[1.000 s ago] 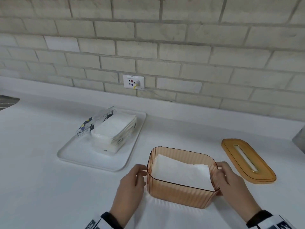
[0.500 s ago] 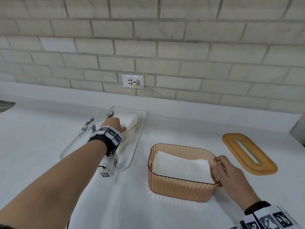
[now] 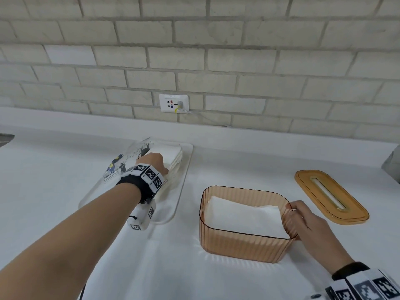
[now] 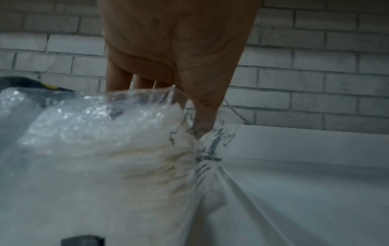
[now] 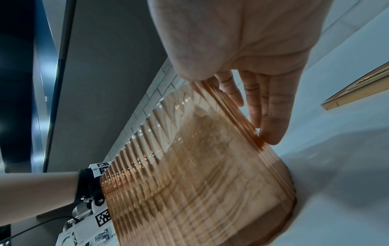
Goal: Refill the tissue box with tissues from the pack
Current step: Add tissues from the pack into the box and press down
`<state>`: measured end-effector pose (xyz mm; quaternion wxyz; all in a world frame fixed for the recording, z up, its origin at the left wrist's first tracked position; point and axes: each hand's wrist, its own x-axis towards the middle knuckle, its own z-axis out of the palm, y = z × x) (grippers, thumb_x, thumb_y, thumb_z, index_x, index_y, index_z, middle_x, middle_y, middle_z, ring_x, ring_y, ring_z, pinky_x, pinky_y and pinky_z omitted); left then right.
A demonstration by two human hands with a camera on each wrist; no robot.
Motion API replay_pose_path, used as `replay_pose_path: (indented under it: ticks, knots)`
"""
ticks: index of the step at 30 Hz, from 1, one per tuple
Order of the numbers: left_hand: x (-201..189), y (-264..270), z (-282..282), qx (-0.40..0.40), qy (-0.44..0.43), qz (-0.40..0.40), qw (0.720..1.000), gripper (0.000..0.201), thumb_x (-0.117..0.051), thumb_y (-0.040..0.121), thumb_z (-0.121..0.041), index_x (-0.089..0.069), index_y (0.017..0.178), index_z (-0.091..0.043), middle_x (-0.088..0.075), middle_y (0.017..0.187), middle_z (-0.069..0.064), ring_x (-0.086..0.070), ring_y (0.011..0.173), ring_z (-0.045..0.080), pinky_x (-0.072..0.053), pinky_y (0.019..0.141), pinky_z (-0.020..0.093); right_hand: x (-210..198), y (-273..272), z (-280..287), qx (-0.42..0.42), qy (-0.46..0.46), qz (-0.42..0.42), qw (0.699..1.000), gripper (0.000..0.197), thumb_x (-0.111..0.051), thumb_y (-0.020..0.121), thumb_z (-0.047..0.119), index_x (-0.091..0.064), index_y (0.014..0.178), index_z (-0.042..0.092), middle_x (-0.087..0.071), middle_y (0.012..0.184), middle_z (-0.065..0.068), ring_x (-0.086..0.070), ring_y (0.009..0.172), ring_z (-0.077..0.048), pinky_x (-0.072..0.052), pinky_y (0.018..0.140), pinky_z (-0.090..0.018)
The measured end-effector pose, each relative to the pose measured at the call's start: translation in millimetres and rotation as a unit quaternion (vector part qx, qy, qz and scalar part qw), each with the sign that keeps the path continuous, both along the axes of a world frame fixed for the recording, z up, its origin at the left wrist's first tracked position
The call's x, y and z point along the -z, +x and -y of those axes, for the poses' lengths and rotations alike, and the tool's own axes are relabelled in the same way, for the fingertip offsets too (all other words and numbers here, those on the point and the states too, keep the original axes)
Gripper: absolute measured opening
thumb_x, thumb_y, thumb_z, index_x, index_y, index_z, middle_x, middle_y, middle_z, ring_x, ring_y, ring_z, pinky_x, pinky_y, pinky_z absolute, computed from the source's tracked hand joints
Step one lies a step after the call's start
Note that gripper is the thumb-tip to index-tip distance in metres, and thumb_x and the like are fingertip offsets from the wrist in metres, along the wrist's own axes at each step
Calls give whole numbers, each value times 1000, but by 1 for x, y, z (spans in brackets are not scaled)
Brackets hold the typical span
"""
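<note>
The tissue pack [image 3: 149, 167] lies on a white tray [image 3: 181, 191] at the left of the white counter [image 3: 54, 169], its clear printed wrapper open at the top and a stack of white tissues exposed. The left hand [image 3: 152, 162] rests on the top of that stack. In the left wrist view the fingers [image 4: 118, 78] reach down behind the wrapper edge and the thumb runs down the near side of the stack; whether they are clamped on tissues cannot be told, as the tips are hidden.

The tissue box [image 3: 244, 243], amber ribbed plastic and open-topped, stands on the counter to the right of the tray, apart from it. White tissues [image 3: 244, 217] lie inside it, below the rim. The right hand [image 3: 311, 226] is at the box's right end, fingers [image 5: 273, 108] close together and nearly straight against the ribbed wall, thumb at the rim.

The lid [image 3: 331, 195], amber with 1 long slot, lies flat on the counter right of the box, not touching it.
</note>
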<state>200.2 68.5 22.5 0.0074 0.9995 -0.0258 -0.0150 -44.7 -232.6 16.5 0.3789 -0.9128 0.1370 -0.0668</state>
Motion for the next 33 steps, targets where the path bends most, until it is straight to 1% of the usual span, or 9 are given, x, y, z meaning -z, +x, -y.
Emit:
replay_pose_path:
  ticks: [4,6,12,16,19,25,29,31,33]
  knots:
    - [0,-1,3,4,9,-7,1000,30,-54,87,-21,-42,63,-11,-49,68,2,-53,72,22,-37,55,24,0,0,0,0,-6,-1,1000,15,-34,98,12,-50,98,12,-50,67,-9,-45,60,-18,-32,54,-28]
    - [0,1,2,-2,4,-13,1000,31,-52,89,-19,-40,62,-10,-45,65,1,-52,72,21,-34,52,23,0,0,0,2,-9,-3,1000,15,-34,98,11,-49,98,12,-49,67,-8,-44,60,-18,-32,54,-28]
    - [4,12,-8,-16,-30,-20,999,33,-50,89,-14,-40,58,-10,-43,59,0,-39,50,12,-29,44,21,1,0,0,5,-16,-9,1000,16,-34,98,11,-50,100,11,-45,62,-5,-42,58,-17,-30,54,-28]
    - [1,5,-3,2,-8,-14,1000,30,-56,87,-22,-42,63,-11,-45,64,0,-50,62,17,-34,49,22,1,0,0,6,-17,-12,1000,16,-34,99,12,-50,101,14,-46,63,-5,-42,58,-17,-30,54,-27]
    - [0,2,7,6,21,-12,1000,28,-54,88,-20,-43,64,-10,-44,65,0,-54,72,21,-38,56,25,2,1,1,7,-17,-13,1000,16,-34,99,13,-50,101,14,-45,62,-6,-42,57,-16,-30,53,-27]
    - [1,8,9,5,41,-1,999,29,-46,91,-8,-42,62,-11,-47,64,0,-50,60,15,-34,49,22,4,3,3,1,-21,-11,1000,15,-35,98,14,-50,99,14,-49,64,-8,-44,58,-16,-31,54,-27]
    - [1,3,14,31,96,3,995,30,-49,90,-9,-40,62,-13,-44,65,-1,-52,71,18,-38,59,24,5,3,5,-4,-27,-15,1000,15,-35,98,14,-50,99,15,-50,65,-8,-44,57,-16,-31,54,-26]
    - [3,1,16,41,111,7,993,19,-49,89,-7,-49,71,-11,-49,72,-1,-54,77,19,-40,64,25,5,3,5,-10,-35,-16,999,15,-35,98,14,-50,99,15,-49,63,-6,-44,57,-15,-30,53,-25]
    - [6,0,16,34,107,12,994,13,-46,90,-4,-58,96,-7,-59,94,4,-60,90,22,-41,69,26,4,3,5,-14,-42,-15,999,14,-36,98,13,-50,99,16,-49,62,-3,-44,56,-14,-30,52,-23]
